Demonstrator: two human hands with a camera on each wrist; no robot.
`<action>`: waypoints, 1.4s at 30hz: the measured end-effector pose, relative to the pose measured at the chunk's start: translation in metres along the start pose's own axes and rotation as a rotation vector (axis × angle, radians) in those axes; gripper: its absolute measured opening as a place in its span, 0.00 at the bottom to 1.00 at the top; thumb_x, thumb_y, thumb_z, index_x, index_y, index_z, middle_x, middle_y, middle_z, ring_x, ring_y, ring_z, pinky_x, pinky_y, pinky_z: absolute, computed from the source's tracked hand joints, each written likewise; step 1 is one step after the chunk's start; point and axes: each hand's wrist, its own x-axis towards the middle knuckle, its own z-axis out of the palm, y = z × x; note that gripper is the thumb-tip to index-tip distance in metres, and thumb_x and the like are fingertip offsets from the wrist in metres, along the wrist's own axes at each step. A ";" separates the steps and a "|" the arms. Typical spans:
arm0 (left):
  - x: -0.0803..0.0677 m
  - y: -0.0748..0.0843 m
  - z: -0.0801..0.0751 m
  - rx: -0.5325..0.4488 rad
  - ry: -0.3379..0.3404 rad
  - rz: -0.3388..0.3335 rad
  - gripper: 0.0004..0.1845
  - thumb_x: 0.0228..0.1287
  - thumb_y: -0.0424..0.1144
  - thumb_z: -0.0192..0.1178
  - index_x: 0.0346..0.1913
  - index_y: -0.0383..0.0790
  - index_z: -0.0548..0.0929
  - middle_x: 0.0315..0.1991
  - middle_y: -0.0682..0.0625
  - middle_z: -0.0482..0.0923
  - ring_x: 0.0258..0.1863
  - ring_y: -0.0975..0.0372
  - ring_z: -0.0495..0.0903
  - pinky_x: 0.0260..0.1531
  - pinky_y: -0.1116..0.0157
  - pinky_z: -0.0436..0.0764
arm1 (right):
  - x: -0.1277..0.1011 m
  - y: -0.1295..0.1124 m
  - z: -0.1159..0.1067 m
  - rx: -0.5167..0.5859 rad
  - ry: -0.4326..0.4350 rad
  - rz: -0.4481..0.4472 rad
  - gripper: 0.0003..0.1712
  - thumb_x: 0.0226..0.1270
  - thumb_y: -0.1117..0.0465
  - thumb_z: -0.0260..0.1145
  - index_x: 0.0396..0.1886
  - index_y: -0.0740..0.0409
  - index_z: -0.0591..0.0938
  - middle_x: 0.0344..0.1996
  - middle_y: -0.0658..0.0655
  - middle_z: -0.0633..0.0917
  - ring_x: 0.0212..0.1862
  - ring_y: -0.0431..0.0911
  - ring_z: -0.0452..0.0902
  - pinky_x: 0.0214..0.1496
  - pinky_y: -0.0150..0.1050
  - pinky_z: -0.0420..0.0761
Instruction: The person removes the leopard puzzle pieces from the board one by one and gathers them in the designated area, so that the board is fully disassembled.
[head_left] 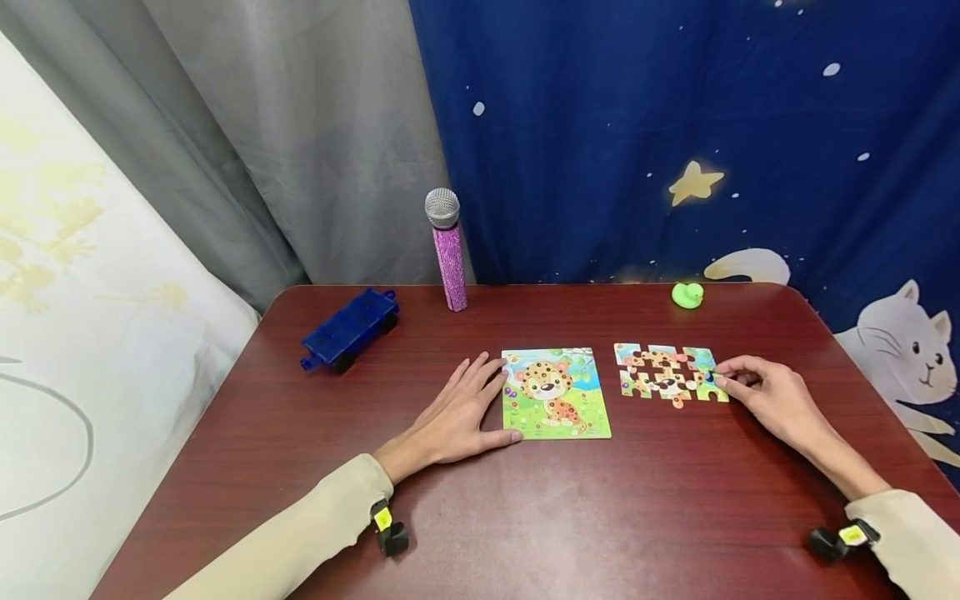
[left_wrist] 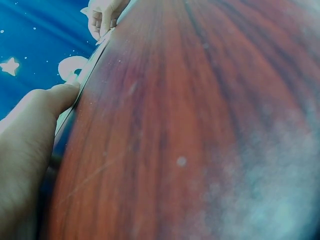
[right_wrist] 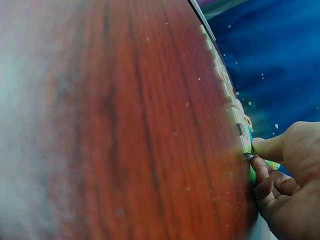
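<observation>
A square picture board [head_left: 557, 393] with a spotted leopard cub on grass lies flat on the table. My left hand [head_left: 465, 408] rests spread out at its left side, fingertips at the left edge and thumb at the lower left corner. To the right of the board lie several jigsaw pieces [head_left: 660, 372] in rows, with gaps between them, showing parts of a like leopard. My right hand [head_left: 772, 398] is at the right end of these rows, thumb and forefinger pinching a green-and-blue puzzle piece [head_left: 708, 377]. In the right wrist view, the thumb [right_wrist: 270, 149] and curled fingers meet at the piece's edge.
A blue toy wagon [head_left: 350, 327] stands at the table's back left. Near the back edge, a microphone [head_left: 451, 262] with a glittery pink handle stands upright. A small green rubber duck [head_left: 687, 295] sits at the back right. Grey and blue curtains [head_left: 570, 150] hang behind the brown table [head_left: 555, 517].
</observation>
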 end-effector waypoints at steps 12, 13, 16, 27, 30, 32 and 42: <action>0.000 -0.001 0.002 -0.008 0.011 0.007 0.54 0.63 0.79 0.44 0.76 0.38 0.66 0.78 0.43 0.56 0.79 0.47 0.49 0.76 0.44 0.50 | 0.000 0.000 0.001 0.001 0.001 0.000 0.10 0.68 0.54 0.72 0.43 0.54 0.87 0.32 0.54 0.86 0.29 0.39 0.74 0.31 0.27 0.69; 0.000 -0.001 0.001 -0.009 0.011 0.007 0.54 0.63 0.79 0.44 0.76 0.38 0.66 0.78 0.43 0.56 0.79 0.47 0.49 0.76 0.44 0.50 | 0.000 0.000 0.001 0.005 0.001 -0.002 0.10 0.68 0.54 0.72 0.43 0.54 0.87 0.32 0.54 0.86 0.29 0.38 0.74 0.31 0.27 0.69; 0.000 -0.001 0.002 -0.010 0.013 0.008 0.54 0.62 0.79 0.44 0.76 0.37 0.66 0.78 0.43 0.56 0.80 0.47 0.48 0.76 0.44 0.49 | 0.000 -0.001 0.001 0.010 0.003 -0.006 0.10 0.68 0.54 0.72 0.43 0.54 0.87 0.32 0.55 0.86 0.29 0.38 0.74 0.31 0.27 0.68; 0.000 -0.001 0.001 0.003 0.015 0.011 0.54 0.62 0.80 0.44 0.76 0.38 0.66 0.78 0.43 0.57 0.79 0.47 0.50 0.76 0.44 0.51 | 0.003 -0.010 -0.003 0.028 0.009 -0.022 0.10 0.69 0.56 0.71 0.45 0.54 0.86 0.36 0.56 0.87 0.31 0.37 0.75 0.32 0.25 0.70; 0.000 -0.001 0.001 0.000 0.016 0.010 0.54 0.62 0.80 0.43 0.76 0.38 0.66 0.78 0.43 0.57 0.79 0.47 0.50 0.76 0.44 0.50 | 0.004 -0.019 -0.004 0.054 0.010 -0.036 0.10 0.68 0.56 0.72 0.46 0.54 0.86 0.36 0.55 0.87 0.30 0.37 0.77 0.31 0.23 0.72; 0.000 -0.001 0.001 -0.003 0.017 0.009 0.54 0.62 0.80 0.43 0.75 0.37 0.66 0.78 0.43 0.57 0.79 0.46 0.50 0.76 0.44 0.50 | 0.005 -0.028 -0.003 0.083 0.002 -0.052 0.11 0.67 0.57 0.72 0.46 0.54 0.86 0.36 0.55 0.87 0.29 0.39 0.78 0.30 0.24 0.73; 0.000 -0.001 0.001 -0.016 0.015 0.008 0.54 0.62 0.80 0.43 0.75 0.37 0.66 0.78 0.43 0.56 0.79 0.47 0.49 0.75 0.43 0.51 | 0.007 -0.072 0.014 0.142 -0.068 -0.166 0.10 0.65 0.59 0.74 0.45 0.52 0.88 0.32 0.49 0.84 0.30 0.41 0.76 0.30 0.26 0.73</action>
